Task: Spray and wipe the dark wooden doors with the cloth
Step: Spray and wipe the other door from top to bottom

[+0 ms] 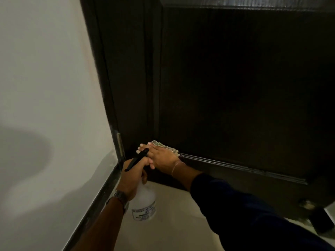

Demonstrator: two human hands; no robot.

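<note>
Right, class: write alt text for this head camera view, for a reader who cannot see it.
A right hand presses a cloth flat against the bottom of a dark wooden door. The left hand grips a clear spray bottle beside a white wall.

Dark brown door point(235, 78), white wall point(45, 69), translucent bottle point(145, 200).

Head camera, looking down, close to door point(235, 87) bottom.

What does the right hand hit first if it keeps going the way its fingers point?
Likely the door frame by the lower hinge. The right hand presses the cloth flat on the door, fingers aimed left; depth unclear.
</note>
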